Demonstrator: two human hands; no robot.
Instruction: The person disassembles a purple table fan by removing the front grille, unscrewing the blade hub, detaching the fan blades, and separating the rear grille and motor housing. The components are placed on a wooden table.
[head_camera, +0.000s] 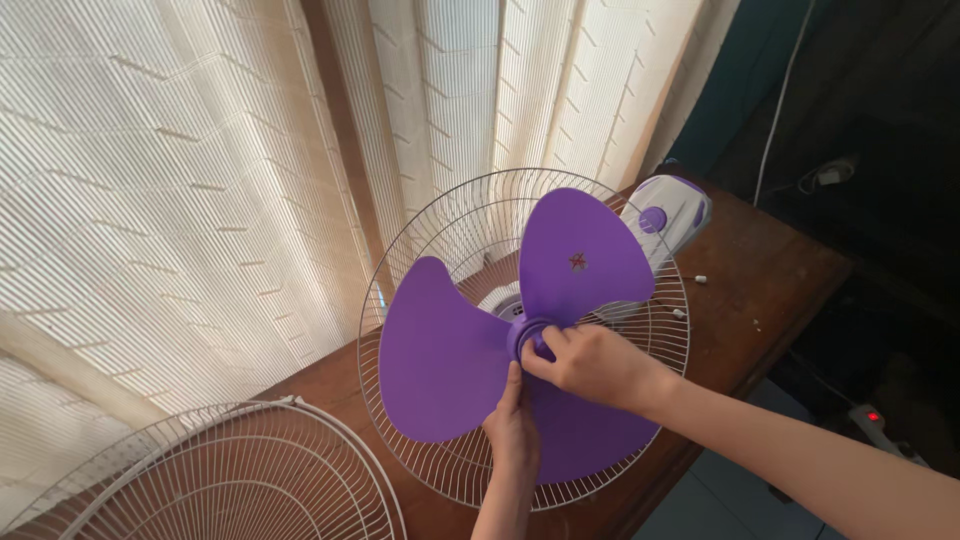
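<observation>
Hands: right hand (590, 362), left hand (512, 425) clamped on purple blade hub (527, 335); rear grille (440, 230) rim encircles, near table edge (790, 320).

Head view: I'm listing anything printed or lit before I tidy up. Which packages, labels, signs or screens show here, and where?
No packages, signs or screens show.
Small mark: on the upper purple fan blade, reddish and star-like, too small to tell whether it is a label.
Red light: on a pale power strip at the lower right, a small glowing dot.
</observation>
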